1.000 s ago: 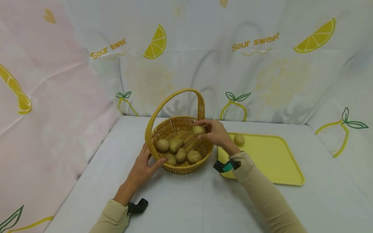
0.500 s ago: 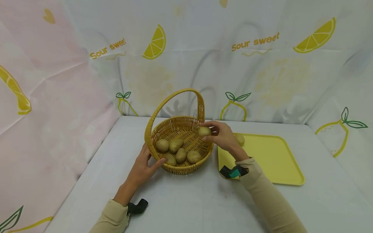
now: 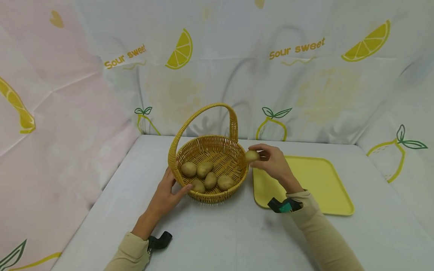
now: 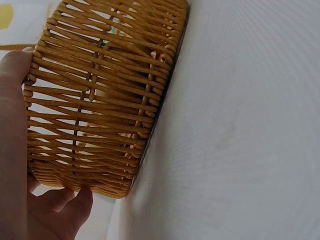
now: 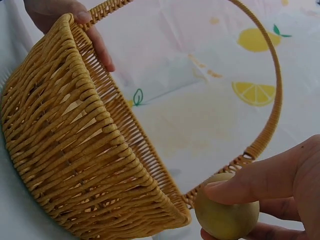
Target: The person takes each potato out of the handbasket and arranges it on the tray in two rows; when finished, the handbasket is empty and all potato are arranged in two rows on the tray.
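Note:
A potato (image 3: 252,156) is pinched between the thumb and fingers of my right hand (image 3: 274,162), just outside the right rim of the yellow wicker basket (image 3: 241,180). The right wrist view shows this round potato (image 5: 226,212) up close, near the basket's rim. My left hand (image 3: 166,195) grips the basket's left side, thumb over the rim and fingers against the outer wall. In the left wrist view its fingertips (image 4: 80,205) touch the woven wall. Several potatoes, one of them a potato (image 3: 205,169) near the middle, lie inside on the basket's left and front part.
A yellow tray (image 3: 315,184) lies flat to the right of the basket, partly under my right hand and wrist. The white tabletop (image 3: 217,233) spreads in front. A lemon-print cloth (image 3: 237,67) hangs close behind the basket. The basket's tall handle (image 3: 203,109) arches over its opening.
My right hand has carried the potato from above the basket's inside rightward past the rim. The potato seen on the tray earlier is now hidden behind that hand. My left hand stays put.

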A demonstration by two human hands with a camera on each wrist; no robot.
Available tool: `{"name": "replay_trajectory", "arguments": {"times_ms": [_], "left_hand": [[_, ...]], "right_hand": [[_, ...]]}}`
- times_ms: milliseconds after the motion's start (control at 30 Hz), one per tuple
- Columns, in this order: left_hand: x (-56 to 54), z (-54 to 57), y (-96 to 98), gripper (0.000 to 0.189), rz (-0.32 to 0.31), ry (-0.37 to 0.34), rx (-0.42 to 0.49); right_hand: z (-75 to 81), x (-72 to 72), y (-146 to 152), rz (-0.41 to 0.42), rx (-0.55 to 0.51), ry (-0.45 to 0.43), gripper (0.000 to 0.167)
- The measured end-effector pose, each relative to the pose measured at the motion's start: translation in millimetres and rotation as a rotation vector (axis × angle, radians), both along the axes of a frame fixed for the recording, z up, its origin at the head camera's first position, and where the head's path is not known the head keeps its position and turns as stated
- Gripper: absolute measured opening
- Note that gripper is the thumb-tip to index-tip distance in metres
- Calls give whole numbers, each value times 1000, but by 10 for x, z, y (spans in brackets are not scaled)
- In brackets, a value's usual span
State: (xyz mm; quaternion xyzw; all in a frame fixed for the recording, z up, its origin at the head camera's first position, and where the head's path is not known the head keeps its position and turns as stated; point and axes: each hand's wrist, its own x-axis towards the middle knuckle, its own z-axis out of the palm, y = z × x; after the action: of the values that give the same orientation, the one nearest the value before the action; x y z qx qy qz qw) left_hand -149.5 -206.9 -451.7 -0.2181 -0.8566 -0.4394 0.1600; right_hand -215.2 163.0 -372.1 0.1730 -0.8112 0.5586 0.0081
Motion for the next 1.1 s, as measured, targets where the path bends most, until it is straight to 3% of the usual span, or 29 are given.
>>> {"name": "replay_trajectory", "arguments": {"times_ms": [667, 1100], "left_hand": [[11, 10, 0, 92, -2, -3, 4], [12, 17, 7, 91, -10, -3, 9]], "right_hand": [[-10, 44, 406, -148, 52, 56, 45], [-35, 84, 609, -201, 111, 75, 46]]}}
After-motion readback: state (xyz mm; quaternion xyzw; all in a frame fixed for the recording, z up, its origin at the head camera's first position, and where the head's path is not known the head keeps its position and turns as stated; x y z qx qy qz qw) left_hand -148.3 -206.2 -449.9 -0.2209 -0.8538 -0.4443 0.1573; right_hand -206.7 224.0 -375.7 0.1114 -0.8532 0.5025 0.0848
